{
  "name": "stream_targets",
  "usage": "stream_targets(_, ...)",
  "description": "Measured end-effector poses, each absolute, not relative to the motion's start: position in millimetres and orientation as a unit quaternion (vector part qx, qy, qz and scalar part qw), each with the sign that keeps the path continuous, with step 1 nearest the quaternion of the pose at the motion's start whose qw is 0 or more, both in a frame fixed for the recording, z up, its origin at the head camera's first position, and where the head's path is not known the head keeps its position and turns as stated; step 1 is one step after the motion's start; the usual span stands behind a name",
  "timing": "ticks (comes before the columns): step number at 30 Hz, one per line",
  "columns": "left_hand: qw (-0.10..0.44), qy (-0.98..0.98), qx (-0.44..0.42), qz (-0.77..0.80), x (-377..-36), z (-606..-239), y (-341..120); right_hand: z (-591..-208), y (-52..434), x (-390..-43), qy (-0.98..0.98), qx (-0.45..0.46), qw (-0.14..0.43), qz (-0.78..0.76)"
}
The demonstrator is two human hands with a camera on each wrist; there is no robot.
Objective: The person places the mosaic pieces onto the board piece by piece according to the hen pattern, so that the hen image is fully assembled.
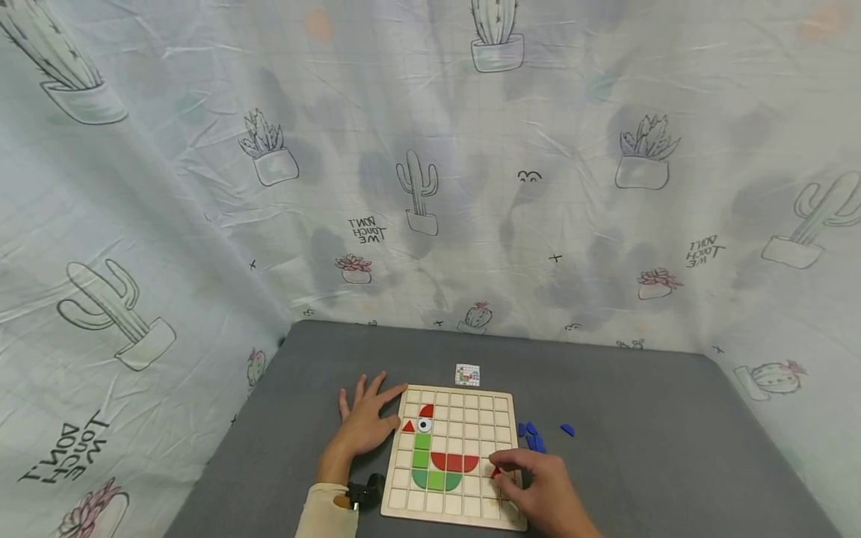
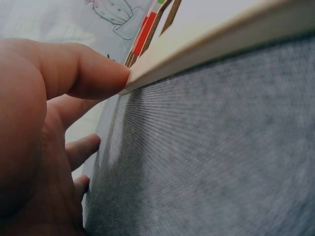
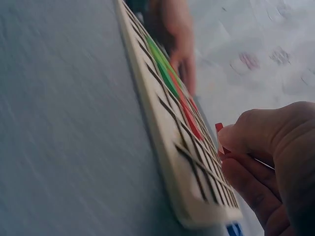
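Observation:
A wooden grid board (image 1: 440,505) lies on the grey table. It bears a red triangle (image 1: 408,427), a white eye piece (image 1: 424,424), a red quarter-round (image 1: 427,410), bright green squares (image 1: 421,441), dark green quarter-rounds (image 1: 454,480) and a row of red pieces (image 1: 455,462). My left hand (image 1: 363,424) rests at the board's left side, fingers spread, its thumb (image 2: 101,73) touching the edge. Over the right part of the board, my right hand (image 1: 546,478) pinches a small red piece (image 3: 219,133) between thumb and finger; the fingertips hide most of its shape.
Several blue pieces (image 1: 534,441) lie on the table (image 1: 625,463) just right of the board, with one blue piece (image 1: 567,430) farther right. A small picture card (image 1: 467,375) lies beyond the board's far edge. Cactus-printed fabric (image 1: 471,246) hangs behind the table.

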State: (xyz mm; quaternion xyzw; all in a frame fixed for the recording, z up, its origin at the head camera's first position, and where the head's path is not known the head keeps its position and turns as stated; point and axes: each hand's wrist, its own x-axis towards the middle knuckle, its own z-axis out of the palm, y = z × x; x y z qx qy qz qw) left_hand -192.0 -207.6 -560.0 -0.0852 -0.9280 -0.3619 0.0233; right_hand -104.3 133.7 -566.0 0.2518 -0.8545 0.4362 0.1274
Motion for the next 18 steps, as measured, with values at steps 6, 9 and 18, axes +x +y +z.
stream_targets(6, 0.023, -0.930, -0.083, -0.358, -192.2, -561.3, -208.8, -572.9, 111.1, -100.8, -0.832, 0.314, 0.120, 0.442)
stream_targets(9, 0.022, -0.931, -0.083, -0.356, -192.3, -561.7, -208.9, -575.3, 101.1, -99.9, -0.824, 0.331, 0.111, 0.446)
stream_targets(18, 0.023, -0.929, -0.085, -0.358, -193.1, -562.3, -208.1, -580.1, 73.8, -96.8, -0.788, 0.382, 0.079, 0.475)
